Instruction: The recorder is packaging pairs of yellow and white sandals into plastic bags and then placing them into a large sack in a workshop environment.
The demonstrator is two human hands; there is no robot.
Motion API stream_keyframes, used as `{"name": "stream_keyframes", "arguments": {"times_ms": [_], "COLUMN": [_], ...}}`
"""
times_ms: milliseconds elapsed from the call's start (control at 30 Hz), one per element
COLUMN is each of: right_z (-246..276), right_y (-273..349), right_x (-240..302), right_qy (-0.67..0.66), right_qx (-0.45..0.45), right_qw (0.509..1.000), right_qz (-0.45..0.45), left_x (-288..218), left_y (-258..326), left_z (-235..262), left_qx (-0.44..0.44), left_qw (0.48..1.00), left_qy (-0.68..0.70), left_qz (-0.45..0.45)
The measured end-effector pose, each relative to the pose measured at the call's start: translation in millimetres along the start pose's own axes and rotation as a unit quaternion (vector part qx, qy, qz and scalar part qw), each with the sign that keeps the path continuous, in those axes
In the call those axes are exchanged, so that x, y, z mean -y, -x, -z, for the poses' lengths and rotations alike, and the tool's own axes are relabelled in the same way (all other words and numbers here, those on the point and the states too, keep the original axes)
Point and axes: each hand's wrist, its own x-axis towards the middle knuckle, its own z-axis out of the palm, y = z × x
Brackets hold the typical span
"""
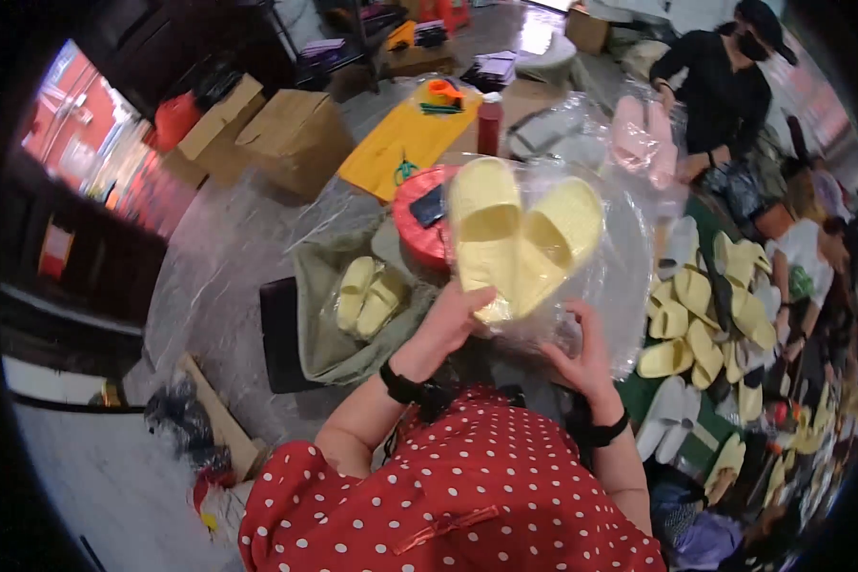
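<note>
A pair of pale yellow slippers (pixel 524 234) in a see-through plastic bag (pixel 615 276) is held up in front of me, soles splayed apart in a V. My left hand (pixel 458 319) grips the slippers at their lower left end, thumb on top. Beside the bag's lower right edge is my right hand (pixel 586 357), thumb and fingers apart and curved, with no slipper in it. Whether its fingertips touch the plastic I cannot tell. Left of my left hand, another bagged yellow pair (pixel 370 296) lies in an open greenish sack (pixel 329 348).
A round red stool (pixel 415 214) carries a dark phone (pixel 427 204). Behind it, scissors (pixel 405 170) lie on a yellow sheet (pixel 381 143). Loose slippers (pixel 701 315) pile up at right. A co-worker (pixel 725 86) handles bagged pink slippers (pixel 643 138). Cardboard boxes (pixel 296 143) stand far left.
</note>
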Motion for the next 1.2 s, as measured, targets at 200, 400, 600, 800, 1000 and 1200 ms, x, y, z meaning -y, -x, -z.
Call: {"name": "stream_keyframes", "arguments": {"times_ms": [200,400,600,800,1000,1200], "right_z": [-15,-28,-30,-39,-4,31], "right_y": [-9,-6,11,5,38,65], "right_x": [-39,-44,-42,-25,-28,-72], "right_qy": [0.081,0.06,0.128,0.116,0.225,0.226], "right_qx": [-0.084,-0.122,-0.154,-0.167,-0.244,-0.317], "right_qw": [0.992,0.984,0.969,0.97,0.932,0.892], "right_qz": [-0.045,-0.116,-0.147,-0.136,-0.146,-0.23], "left_x": [-57,-33,-40,-29,-19,-30], "left_y": [64,108,22,0,-40,-35], "left_z": [210,399,380,479,338,164], "left_qx": [-0.357,-0.429,-0.27,-0.34,-0.391,-0.133], "left_qw": [0.867,0.764,0.796,0.669,0.481,0.676], "left_qy": [-0.302,-0.48,-0.377,-0.625,-0.768,-0.654], "left_qz": [-0.173,0.043,0.39,0.217,0.16,-0.311]}}
